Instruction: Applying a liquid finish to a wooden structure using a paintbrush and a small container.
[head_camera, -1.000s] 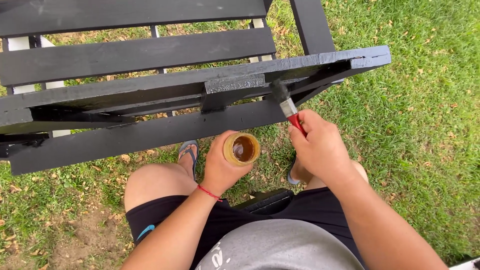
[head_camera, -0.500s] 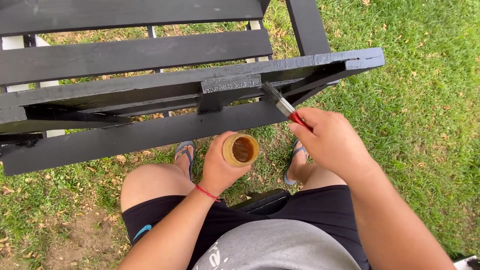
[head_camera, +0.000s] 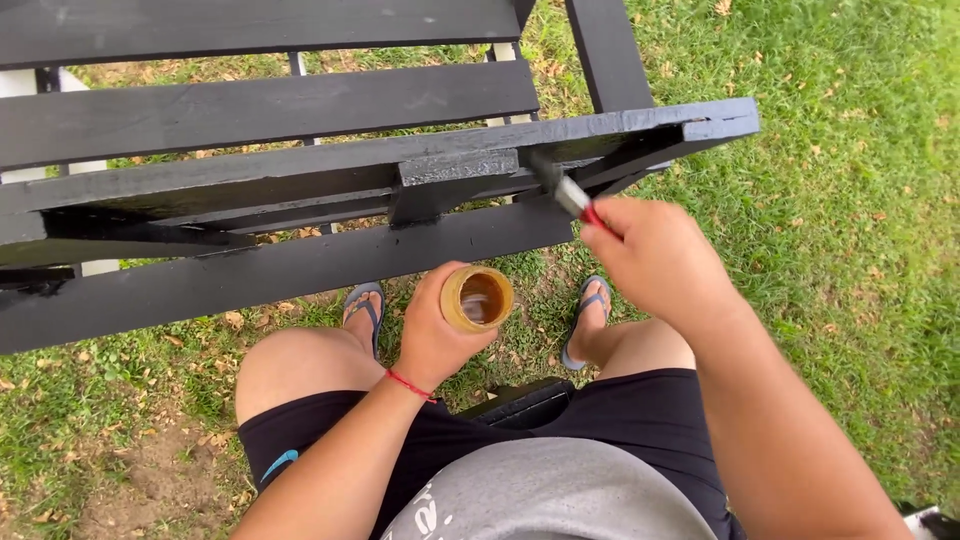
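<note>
Head view: person sits on grass (head_camera: 830, 300) w/ black wooden pallet (head_camera: 280, 180) in front, over the knees. Left hand (head_camera: 432, 335) wraps fingers round a small open tin (head_camera: 477, 298), held upright just below pallet's near plank, between the two flip-flops. Right hand (head_camera: 660, 262) is clenched on a paintbrush (head_camera: 566, 190), red handle mostly hidden in the fist; bristles touch the pallet edge near its right end. Red string on left wrist. Black shorts, grey shirt at bottom.
</note>
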